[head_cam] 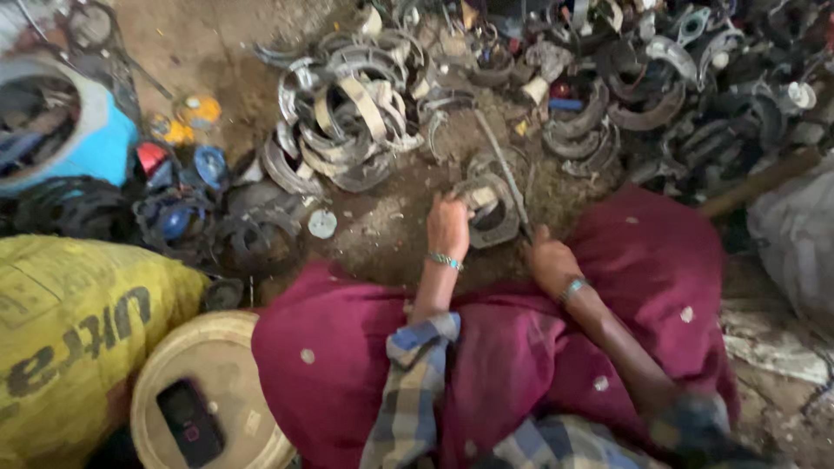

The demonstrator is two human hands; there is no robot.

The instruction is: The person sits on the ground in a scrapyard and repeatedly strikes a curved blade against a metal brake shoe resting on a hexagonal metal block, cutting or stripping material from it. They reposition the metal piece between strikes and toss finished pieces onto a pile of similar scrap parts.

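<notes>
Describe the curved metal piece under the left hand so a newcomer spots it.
Start at the maroon cloth over the lap. On dirt before it, the left hand holds a grey curved metal piece, apart from the big heap.

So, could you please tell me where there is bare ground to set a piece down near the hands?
Bare dirt lies left of the left hand, between the small white disc and the curved metal part it holds. More bare ground sits top left, above the yellow lid. The scrap heap beyond the right hand is crowded.

left hand (447, 226) reaching down, right hand (552, 263) fisted (both braceleted)
</notes>
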